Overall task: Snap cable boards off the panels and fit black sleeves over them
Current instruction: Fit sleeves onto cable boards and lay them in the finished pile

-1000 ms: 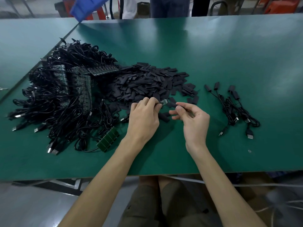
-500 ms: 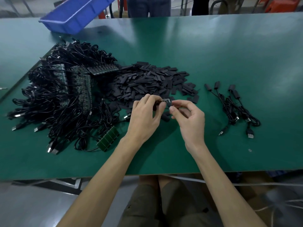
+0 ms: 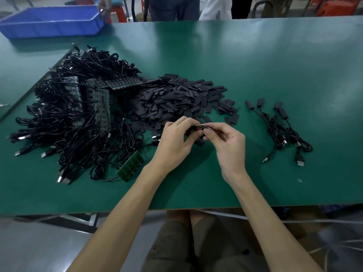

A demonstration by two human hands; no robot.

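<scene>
Green counter [image 3: 255, 55] carries everything, w/ both hands meeting just above it near the middle. Person's left hand [image 3: 174, 142] and right hand [image 3: 227, 144] are together, fingertips almost touching. Each pinches one end of a small cable board [image 3: 201, 126] held roughly level between them (reddish and pale marks show on its top face). Something dark sits under the left fingers beside the board; can't tell if it's a sleeve or the cable. Remaining fingers of the right hand are loosely curled.

Just beyond the hands lies the pile of black sleeves [image 3: 176, 99], short flat pieces spread in a wide heap. Left of it is a big tangle of cables and panels [image 3: 78, 114], boards joined in rows, USB plugs poking out at the near & left edges. A short green panel strip [image 3: 130, 165] lies at the tangle's near side, close to the left forearm.

To the right, well apart from the pile, sits a small bunch of sleeved cables [image 3: 280, 130], black-capped ends pointing away from the person.

At the far left corner a blue bin [image 3: 51, 22] rests on the counter, w/ another person's hand [image 3: 104, 6] at its rim. Several people stand along the far edge, only legs and torsos in view.
</scene>
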